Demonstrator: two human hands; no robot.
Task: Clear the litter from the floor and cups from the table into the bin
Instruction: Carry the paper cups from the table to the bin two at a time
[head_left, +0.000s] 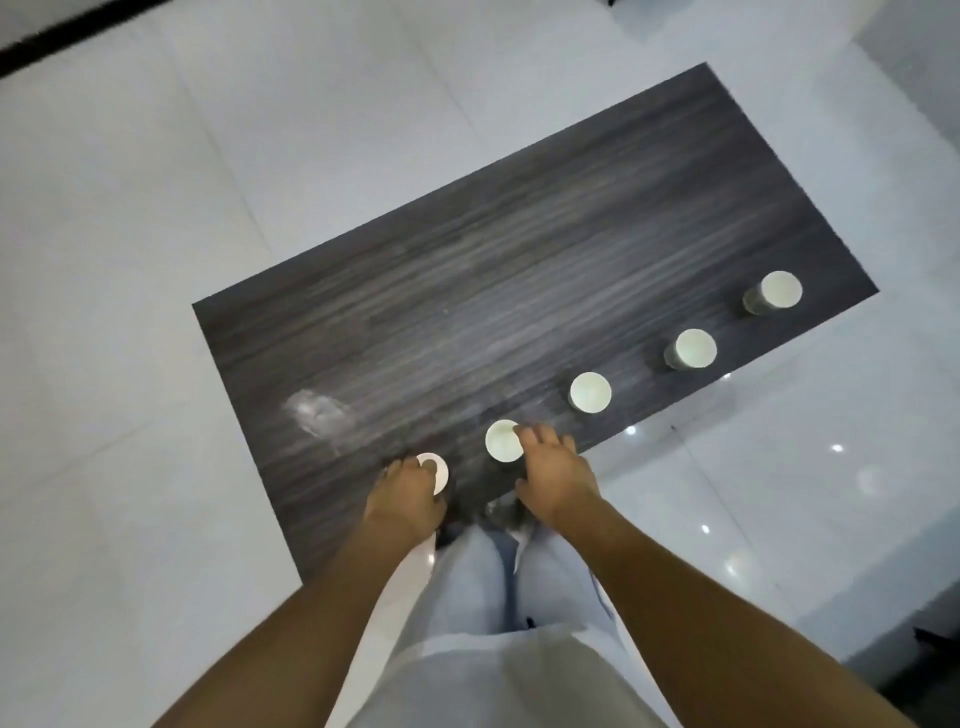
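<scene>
A low rectangular table (467, 291) with a dark, streaky wood-grain top is seen from above, set on a pale glossy tiled floor (130, 260). Five white paper cups are stood upright in a row along its near edge: the first cup (435, 470), second cup (503, 440), third cup (589, 392), fourth cup (693, 349) and fifth cup (777, 291). A whitish smear (317, 410) is seen on the top near the left end.

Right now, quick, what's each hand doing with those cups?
Left hand: fingers curled round the nearest cup, gripping it.
Right hand: fingers on the second cup; a full grip cannot be told.
</scene>
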